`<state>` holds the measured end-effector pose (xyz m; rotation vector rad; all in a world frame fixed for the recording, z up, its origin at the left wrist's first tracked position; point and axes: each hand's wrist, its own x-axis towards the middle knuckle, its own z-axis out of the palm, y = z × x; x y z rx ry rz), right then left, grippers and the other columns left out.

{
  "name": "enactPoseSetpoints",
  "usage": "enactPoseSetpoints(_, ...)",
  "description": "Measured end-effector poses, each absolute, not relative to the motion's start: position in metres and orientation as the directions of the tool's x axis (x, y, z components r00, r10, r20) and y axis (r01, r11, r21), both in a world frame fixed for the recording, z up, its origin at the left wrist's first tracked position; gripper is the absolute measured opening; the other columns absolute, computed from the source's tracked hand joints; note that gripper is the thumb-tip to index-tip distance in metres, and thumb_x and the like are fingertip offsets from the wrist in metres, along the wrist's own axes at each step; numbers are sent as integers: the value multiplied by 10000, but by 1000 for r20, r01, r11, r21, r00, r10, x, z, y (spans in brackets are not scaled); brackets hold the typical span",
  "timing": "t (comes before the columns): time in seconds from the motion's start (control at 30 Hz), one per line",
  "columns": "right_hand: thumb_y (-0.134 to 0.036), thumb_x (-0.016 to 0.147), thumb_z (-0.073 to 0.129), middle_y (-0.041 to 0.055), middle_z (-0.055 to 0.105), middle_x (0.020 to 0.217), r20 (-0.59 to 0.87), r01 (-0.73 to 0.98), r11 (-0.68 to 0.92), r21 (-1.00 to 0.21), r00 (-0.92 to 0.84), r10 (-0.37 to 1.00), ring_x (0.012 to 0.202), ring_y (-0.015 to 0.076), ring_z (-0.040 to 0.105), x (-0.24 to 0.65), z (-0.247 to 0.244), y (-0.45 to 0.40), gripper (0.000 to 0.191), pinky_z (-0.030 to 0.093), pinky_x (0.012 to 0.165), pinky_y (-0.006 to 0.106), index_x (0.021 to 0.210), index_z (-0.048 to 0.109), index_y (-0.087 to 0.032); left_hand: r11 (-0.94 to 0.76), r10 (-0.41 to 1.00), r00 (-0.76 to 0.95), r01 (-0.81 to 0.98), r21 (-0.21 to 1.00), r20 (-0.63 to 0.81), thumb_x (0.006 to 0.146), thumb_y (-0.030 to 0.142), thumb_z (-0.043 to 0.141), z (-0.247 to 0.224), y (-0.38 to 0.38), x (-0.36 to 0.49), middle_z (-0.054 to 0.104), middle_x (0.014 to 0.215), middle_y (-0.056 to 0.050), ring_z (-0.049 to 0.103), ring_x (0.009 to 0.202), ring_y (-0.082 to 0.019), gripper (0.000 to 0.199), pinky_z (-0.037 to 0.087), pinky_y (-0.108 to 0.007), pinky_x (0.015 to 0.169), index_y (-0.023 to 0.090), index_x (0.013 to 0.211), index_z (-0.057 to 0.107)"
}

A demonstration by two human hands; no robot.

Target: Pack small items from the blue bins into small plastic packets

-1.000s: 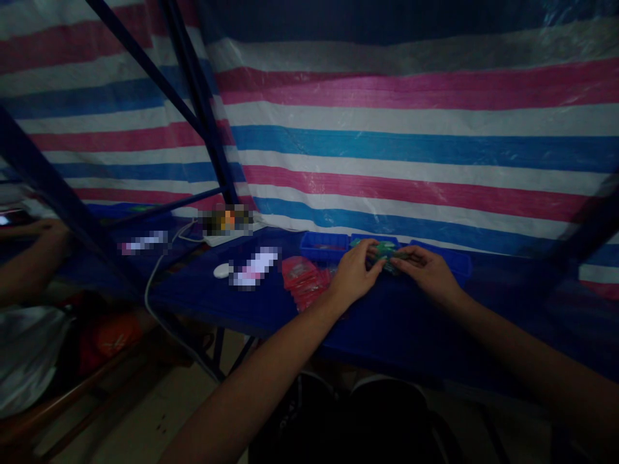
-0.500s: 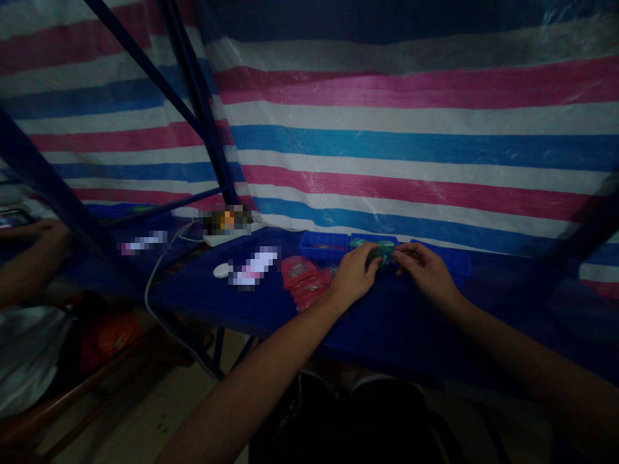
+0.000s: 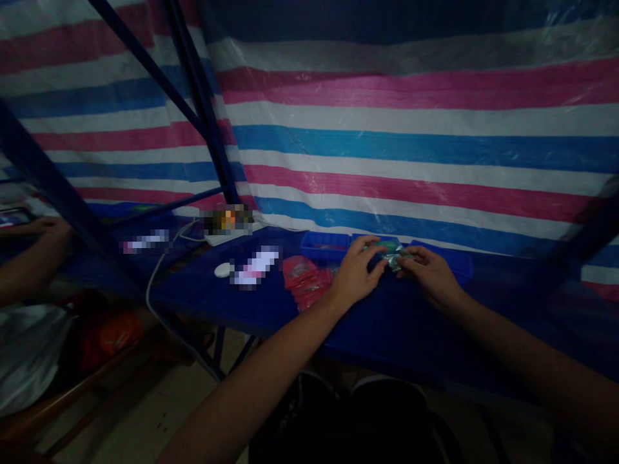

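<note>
A small shiny green-and-silver packet (image 3: 394, 260) is between my two hands, over the front edge of the blue trays. My left hand (image 3: 358, 269) has its thumb and fingers curled at the packet's left side. On the other side, my right hand (image 3: 428, 270) pinches the packet's right end. Green wrapped pieces (image 3: 385, 245) show in the middle blue tray just behind the fingers. Left of my left wrist lies an overlapping stack of red flat packets (image 3: 305, 282), partly hidden by my forearm.
Blue trays (image 3: 325, 241) line the back of the blue table (image 3: 387, 328). At left are a white oval object (image 3: 223, 270), a blurred-out phone-like item (image 3: 257, 265), a white power strip (image 3: 232, 236) and a cable (image 3: 151, 283). Another person's arm (image 3: 39, 254) rests beyond the blue frame post (image 3: 72, 193).
The packet between my hands has shifted slightly right and shows more silver. My left thumb and fingers have spread a little, and my right hand has moved slightly right.
</note>
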<state>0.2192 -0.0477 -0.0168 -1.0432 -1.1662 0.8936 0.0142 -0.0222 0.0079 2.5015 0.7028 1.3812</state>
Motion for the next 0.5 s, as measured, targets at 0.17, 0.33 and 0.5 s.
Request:
enactPoseSetpoints(0.17, -450, 734, 867, 24, 741, 915, 239, -84, 247, -965, 100, 966, 771, 189, 709, 214, -9, -55, 363, 624, 707, 339, 951, 672, -234, -897, 442, 574, 268, 352, 690, 928, 279, 677, 4, -20, 17, 604, 1352, -105, 565, 1291, -223, 406, 468, -424, 1141, 199, 1319, 604)
enactPoseSetpoints(0.33, -521, 846, 753, 64, 745, 961, 270, -31, 271, -962, 26, 962, 865, 209, 708, 208, -6, -59, 316, 602, 760, 341, 921, 714, -216, -868, 496, 563, 314, 384, 662, 994, 189, 547, 3, -15, 14, 696, 1227, -89, 645, 1167, -206, 261, 511, -400, 1072, 179, 1232, 654)
enactPoseSetpoints(0.5, -555, 839, 746, 51, 733, 947, 433, 332, 375, -866, 123, 893, 774, 195, 677, 219, -9, -54, 347, 575, 781, 377, 924, 730, -219, -845, 534, 509, 329, 421, 675, 998, 188, 538, 6, -17, 13, 697, 1273, -80, 655, 1177, -211, 289, 506, -397, 1077, 201, 1270, 633)
